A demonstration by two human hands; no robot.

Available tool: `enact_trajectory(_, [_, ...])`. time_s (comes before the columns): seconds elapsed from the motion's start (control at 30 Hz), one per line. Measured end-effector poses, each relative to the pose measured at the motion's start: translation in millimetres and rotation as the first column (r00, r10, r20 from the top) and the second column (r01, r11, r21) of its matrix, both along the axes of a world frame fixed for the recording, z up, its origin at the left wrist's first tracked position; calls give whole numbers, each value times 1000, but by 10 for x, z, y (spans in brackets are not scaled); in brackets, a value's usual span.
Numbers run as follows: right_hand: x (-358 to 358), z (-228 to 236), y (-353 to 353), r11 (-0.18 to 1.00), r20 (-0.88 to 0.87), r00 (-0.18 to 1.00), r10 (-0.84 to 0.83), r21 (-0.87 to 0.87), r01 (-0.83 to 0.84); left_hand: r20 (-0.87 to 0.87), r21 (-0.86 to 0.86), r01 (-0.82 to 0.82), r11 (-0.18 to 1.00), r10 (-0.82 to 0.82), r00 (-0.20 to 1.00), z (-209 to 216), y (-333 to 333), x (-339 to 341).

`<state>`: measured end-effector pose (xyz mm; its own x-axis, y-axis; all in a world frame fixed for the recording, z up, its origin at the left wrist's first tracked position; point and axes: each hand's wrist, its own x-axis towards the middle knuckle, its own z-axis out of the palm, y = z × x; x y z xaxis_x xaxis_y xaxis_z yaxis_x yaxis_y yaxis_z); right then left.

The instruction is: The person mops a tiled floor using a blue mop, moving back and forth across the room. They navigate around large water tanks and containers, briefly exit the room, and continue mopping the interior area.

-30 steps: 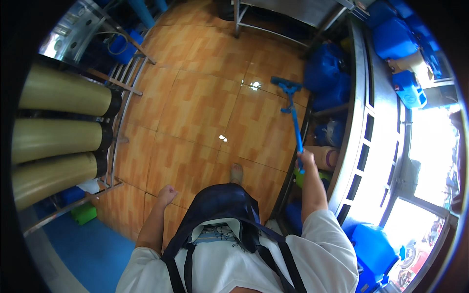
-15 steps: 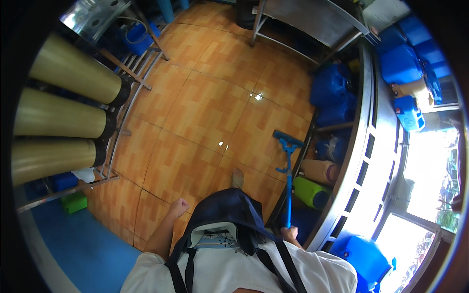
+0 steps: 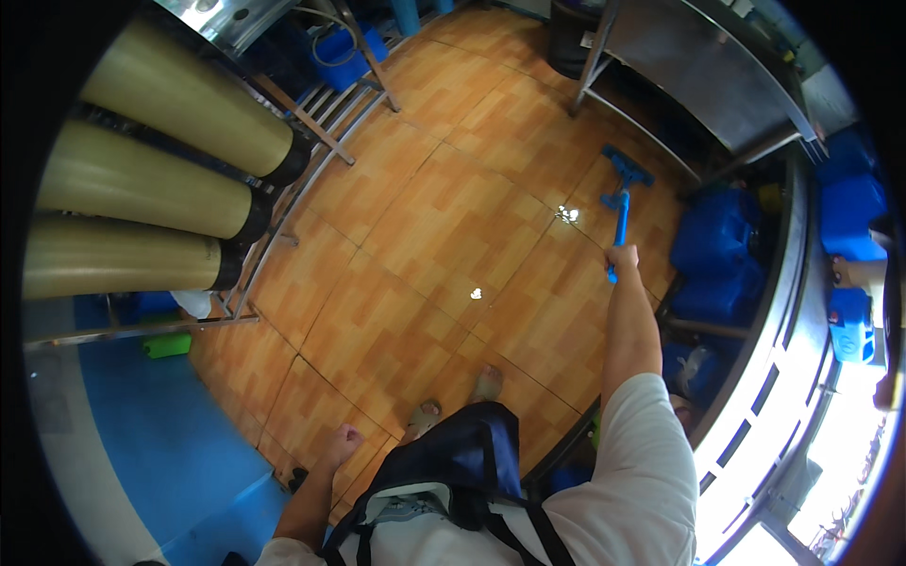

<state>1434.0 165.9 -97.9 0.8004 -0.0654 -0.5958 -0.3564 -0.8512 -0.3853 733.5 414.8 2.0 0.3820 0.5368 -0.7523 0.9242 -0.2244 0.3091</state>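
Note:
Stretched out ahead and to the right, my right hand (image 3: 621, 259) is wrapped round the handle of a blue mop (image 3: 621, 215). The wide blue mop head (image 3: 628, 167) is at the floor near the metal table, and a short piece of handle shows below my fist. My left hand (image 3: 347, 439) hangs low at my left side, its fingers curled with nothing seen in them. Beneath it are the orange wood-patterned floor tiles (image 3: 396, 283).
Tan cylindrical tanks (image 3: 142, 179) stand at the left beside a metal rack (image 3: 326, 141). A steel table (image 3: 698, 75) and a dark bin (image 3: 574, 42) are at the far right. Blue jugs (image 3: 713, 236) line the right side under a shelf. A blue surface (image 3: 170, 424) lies at lower left.
My right arm has swung forward from beside my body, carrying the mop farther away toward the steel table. Both my feet now show, and the view has turned and shifted.

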Motion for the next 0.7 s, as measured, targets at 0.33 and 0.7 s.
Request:
enact_trajectory(0.33, [-1380,-120,-778,972,-144,963,229,-28,-235,15,-50,72,996,-71,997,-272,32,-72])
enact_trajectory(0.7, [-4895,1932,-2555,890,-541,828,148,-292,-351,382,-18,161,987,-143,913,-361,493,-528])
